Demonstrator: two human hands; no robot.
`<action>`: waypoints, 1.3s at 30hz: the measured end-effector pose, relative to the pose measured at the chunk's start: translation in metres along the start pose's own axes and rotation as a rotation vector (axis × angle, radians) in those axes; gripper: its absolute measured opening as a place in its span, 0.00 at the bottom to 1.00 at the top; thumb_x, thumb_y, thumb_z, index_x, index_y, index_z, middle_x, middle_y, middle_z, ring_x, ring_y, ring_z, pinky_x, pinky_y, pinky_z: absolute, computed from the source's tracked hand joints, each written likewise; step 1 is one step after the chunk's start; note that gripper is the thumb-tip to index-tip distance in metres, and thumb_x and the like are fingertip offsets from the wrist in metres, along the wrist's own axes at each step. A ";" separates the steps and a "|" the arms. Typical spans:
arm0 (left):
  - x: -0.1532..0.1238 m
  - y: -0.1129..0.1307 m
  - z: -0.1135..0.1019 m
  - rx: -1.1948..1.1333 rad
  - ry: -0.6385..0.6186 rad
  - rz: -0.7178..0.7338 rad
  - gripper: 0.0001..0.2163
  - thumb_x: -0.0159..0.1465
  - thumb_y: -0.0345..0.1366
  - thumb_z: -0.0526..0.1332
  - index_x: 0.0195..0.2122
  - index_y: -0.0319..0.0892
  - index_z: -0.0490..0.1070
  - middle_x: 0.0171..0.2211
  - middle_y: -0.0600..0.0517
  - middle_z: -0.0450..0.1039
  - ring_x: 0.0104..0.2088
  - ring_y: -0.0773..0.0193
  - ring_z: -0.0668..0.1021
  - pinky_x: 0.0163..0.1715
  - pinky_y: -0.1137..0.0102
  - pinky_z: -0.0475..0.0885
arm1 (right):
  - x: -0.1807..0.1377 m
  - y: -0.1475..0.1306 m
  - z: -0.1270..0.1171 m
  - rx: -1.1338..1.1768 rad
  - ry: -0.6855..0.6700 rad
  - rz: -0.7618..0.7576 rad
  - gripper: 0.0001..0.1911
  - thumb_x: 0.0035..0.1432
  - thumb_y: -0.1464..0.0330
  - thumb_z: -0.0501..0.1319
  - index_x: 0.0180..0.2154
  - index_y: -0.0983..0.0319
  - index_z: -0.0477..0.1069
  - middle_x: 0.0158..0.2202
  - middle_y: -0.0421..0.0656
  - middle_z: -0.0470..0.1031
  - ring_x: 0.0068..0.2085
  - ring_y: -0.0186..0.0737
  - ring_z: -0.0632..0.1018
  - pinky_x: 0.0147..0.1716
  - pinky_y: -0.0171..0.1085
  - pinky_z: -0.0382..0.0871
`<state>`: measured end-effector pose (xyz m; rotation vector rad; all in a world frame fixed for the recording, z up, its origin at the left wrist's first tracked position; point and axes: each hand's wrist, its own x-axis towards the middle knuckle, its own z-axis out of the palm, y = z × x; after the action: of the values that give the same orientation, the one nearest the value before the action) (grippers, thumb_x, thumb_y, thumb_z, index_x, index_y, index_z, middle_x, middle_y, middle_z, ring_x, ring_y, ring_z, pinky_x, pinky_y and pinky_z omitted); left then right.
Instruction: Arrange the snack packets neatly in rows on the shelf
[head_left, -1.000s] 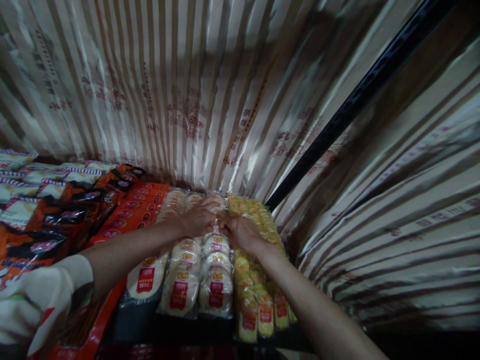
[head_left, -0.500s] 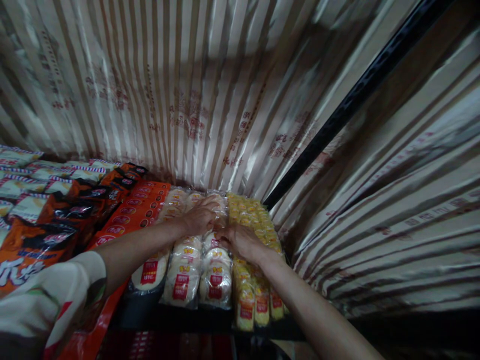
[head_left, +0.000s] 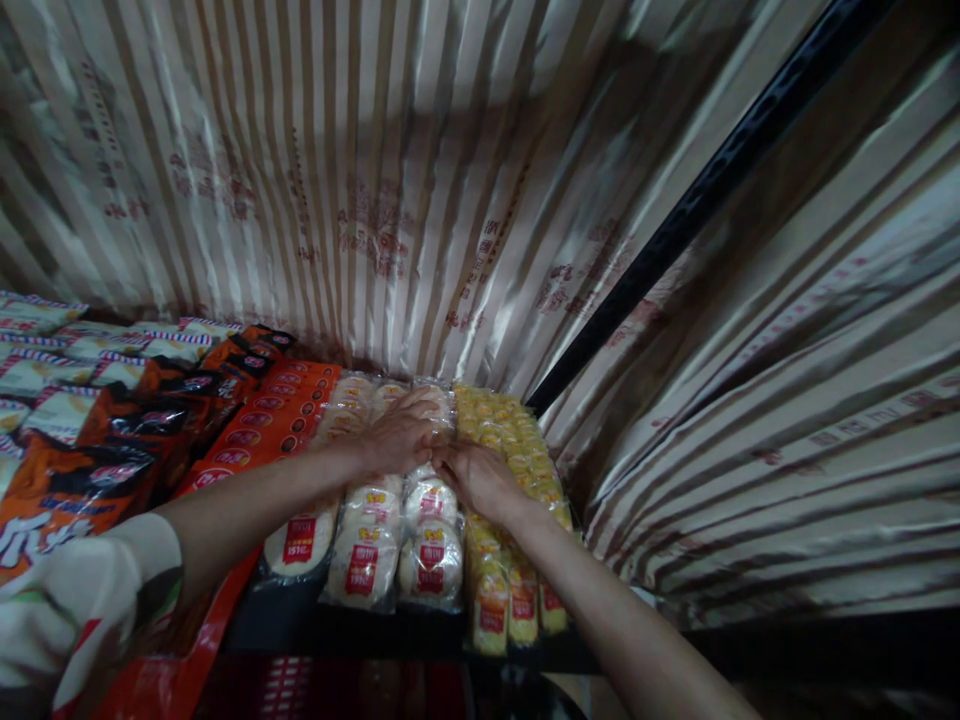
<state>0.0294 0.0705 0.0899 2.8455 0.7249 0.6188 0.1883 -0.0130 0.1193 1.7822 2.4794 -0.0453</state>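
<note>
Clear packs of round white rice crackers (head_left: 430,562) with red labels stand in rows on a dark shelf (head_left: 330,632). My left hand (head_left: 401,432) lies over the far part of these rows, its fingers stretched forward on the wrappers. Close beside it, my right hand (head_left: 480,482) reaches in from the right with its fingers curled together at the right-hand cracker row. Whatever is under those fingertips is hidden. Bundles of yellow snack packs (head_left: 491,595) with red labels stand directly to the right, partly beneath my right wrist.
Left of the crackers lie a long orange-red wrapper (head_left: 255,425), orange-and-black snack bags (head_left: 90,490) and white packets (head_left: 56,410). Striped, printed sheeting (head_left: 360,200) hangs behind and to the right. A black slotted post (head_left: 675,230) slants up at the right.
My right hand has shifted slightly left and up, closer to my left hand. My left forearm has dropped a little. The packs appear in the same places.
</note>
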 end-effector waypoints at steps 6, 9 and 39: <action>-0.013 0.015 -0.007 0.026 -0.131 0.037 0.04 0.56 0.34 0.63 0.28 0.40 0.74 0.57 0.45 0.63 0.64 0.49 0.51 0.61 0.53 0.51 | 0.001 -0.001 0.007 -0.016 0.020 0.033 0.16 0.65 0.65 0.47 0.40 0.60 0.72 0.37 0.47 0.77 0.40 0.42 0.76 0.36 0.35 0.62; -0.012 0.018 -0.004 0.056 -0.123 -0.002 0.04 0.57 0.30 0.60 0.31 0.41 0.74 0.57 0.46 0.64 0.64 0.52 0.53 0.61 0.54 0.52 | -0.001 -0.002 0.008 0.010 0.017 0.044 0.14 0.64 0.65 0.49 0.40 0.60 0.72 0.38 0.46 0.77 0.40 0.42 0.76 0.37 0.35 0.63; -0.011 0.019 0.000 0.028 -0.101 -0.071 0.03 0.55 0.30 0.62 0.27 0.37 0.75 0.54 0.40 0.67 0.63 0.46 0.54 0.60 0.51 0.53 | -0.021 -0.011 0.000 0.061 -0.004 -0.093 0.11 0.61 0.69 0.52 0.37 0.60 0.73 0.39 0.44 0.77 0.42 0.38 0.75 0.42 0.34 0.62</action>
<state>0.0284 0.0481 0.0903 2.8382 0.8199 0.4538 0.1847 -0.0364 0.1209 1.6852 2.5831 -0.1319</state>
